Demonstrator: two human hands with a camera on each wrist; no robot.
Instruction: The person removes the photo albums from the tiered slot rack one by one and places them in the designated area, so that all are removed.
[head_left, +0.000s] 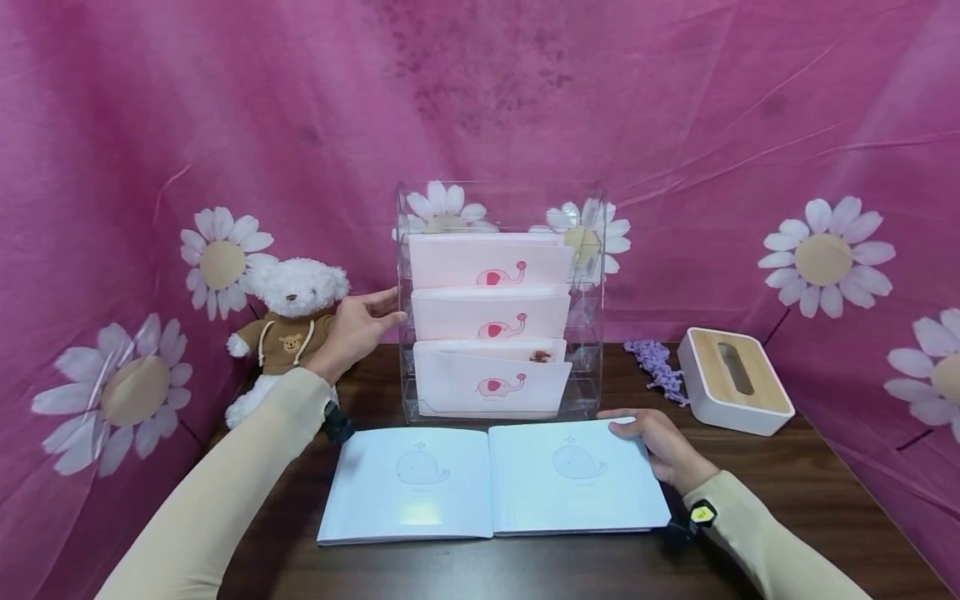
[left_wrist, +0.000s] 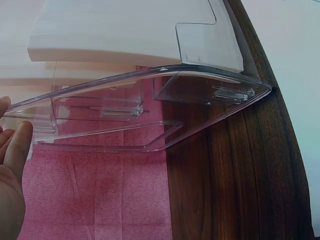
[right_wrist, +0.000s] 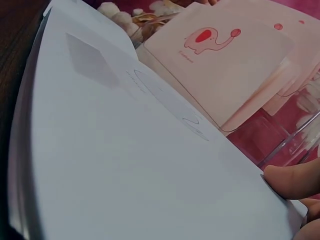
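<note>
A clear plastic file rack [head_left: 592, 367] stands upright at the middle, with pale pink booklets [head_left: 487, 392] bearing a red elephant print in its tiers. My left hand [head_left: 362, 325] holds the rack's left side; in the left wrist view its thumb [left_wrist: 19, 145] and fingertips meet the rack's clear edge. In front of the rack lies an open book [head_left: 577, 508] with white pages, a faint whale drawn on each. My right hand [head_left: 660, 446] grips the book's right edge near the upper corner, thumb [right_wrist: 290, 181] on the page and fingers partly hidden beneath.
A white teddy bear [head_left: 296, 292] in a brown hoodie sits left of the rack, behind the left forearm. At the right are a purple knitted or stringy bundle [head_left: 656, 367] and a tissue box [head_left: 750, 408] with a wooden lid. Pink flowered cloth [head_left: 675, 125] hangs behind the wooden table [head_left: 817, 508].
</note>
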